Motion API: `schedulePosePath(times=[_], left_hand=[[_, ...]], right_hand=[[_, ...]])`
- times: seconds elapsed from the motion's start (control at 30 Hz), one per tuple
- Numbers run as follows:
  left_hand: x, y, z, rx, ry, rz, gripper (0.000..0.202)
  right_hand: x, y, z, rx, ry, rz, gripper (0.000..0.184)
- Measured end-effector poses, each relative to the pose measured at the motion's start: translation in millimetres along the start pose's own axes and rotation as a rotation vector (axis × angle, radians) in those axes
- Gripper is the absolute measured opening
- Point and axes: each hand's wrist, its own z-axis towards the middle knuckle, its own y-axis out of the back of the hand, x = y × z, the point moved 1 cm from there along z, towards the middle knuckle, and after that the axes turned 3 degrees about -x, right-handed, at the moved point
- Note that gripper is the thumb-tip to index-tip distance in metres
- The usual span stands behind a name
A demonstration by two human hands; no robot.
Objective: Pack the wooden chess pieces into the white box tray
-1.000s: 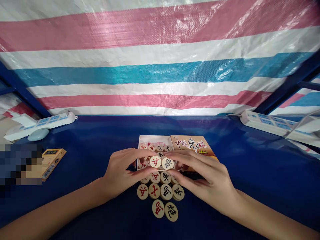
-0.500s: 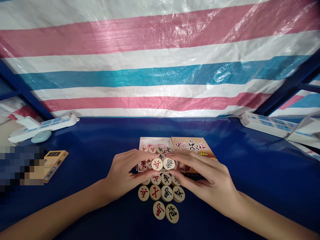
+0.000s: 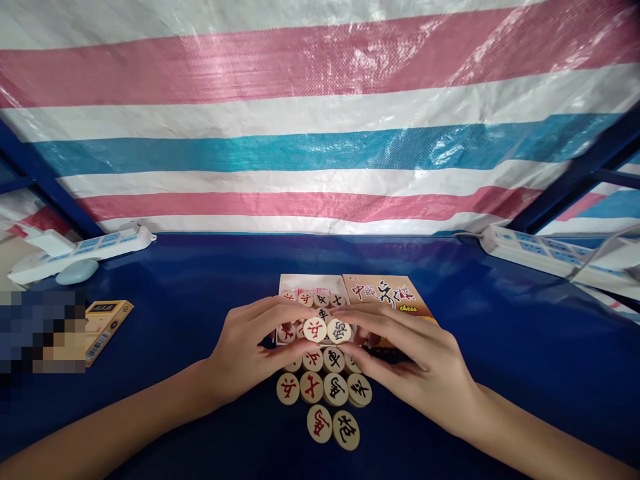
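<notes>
left hand point(image 3: 245, 340) fingers grip 1 red-marked piece point(image 3: 315, 329), right hand point(image 3: 417, 343) fingers 1 black-marked piece point(image 3: 339, 331), at the white box point(image 3: 303, 281). boxed pieces point(image 3: 321, 300) noted; loose pieces point(image 3: 311, 387) remain on the table point(image 3: 215, 273) (exact count obscured).

your blue table point(image 3: 210, 293) carries chess pieces point(image 3: 319, 424), a white box point(image 3: 313, 281), its printed lid point(image 3: 390, 290), a carton point(image 3: 107, 325) and two power strips point(image 3: 535, 250).

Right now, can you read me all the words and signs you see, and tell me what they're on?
"中國象棋": printed cover, third character stylised
"chess": same cover, in yellow
"兵": held red piece
"車": black piece below the box
Held black piece: too unclear to read
Small carton: barcode, print too small to read
</notes>
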Motion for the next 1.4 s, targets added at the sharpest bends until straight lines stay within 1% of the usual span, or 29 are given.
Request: schedulePosePath(times=[0.1,0.6,0.8,0.9,0.97,1.07,1.17,1.27,1.4], left_hand=[[0,0.1,-1,0.015,0.014,0.003,0.029],[-2,0.6,3,-0.005,-0.018,0.01,0.027],[0,0.8,-1,0.02,0.027,0.03,0.028],[2,0.9,-1,0.011,0.066,0.027,0.028],[7,1.0,2,-0.017,0.137,0.03,0.025],[21,1.0,11,-0.075,0.246,0.053,0.018],[37,0.8,21,-0.099,0.254,0.17,0.017],[47,-0.6,25,-0.055,0.223,0.269,0.016],[52,-2.9,24,-0.003,0.257,0.281,0.014]], right_hand=[[0,1,-1,0.005,-0.016,-0.004,0.04],[0,1,-2,0.007,-0.003,-0.016,0.042],[-2,-1,-1,0.031,-0.012,-0.005,0.039],[-2,2,2,0.021,-0.016,-0.003,0.038],[-4,7,7,-0.001,-0.053,-0.017,0.035],[-11,16,15,-0.044,-0.148,-0.072,0.028],[-25,22,25,-0.06,-0.248,-0.103,0.025],[-37,20,32,-0.03,-0.288,-0.138,0.025],[-45,10,37,0.063,-0.274,-0.291,0.025]])
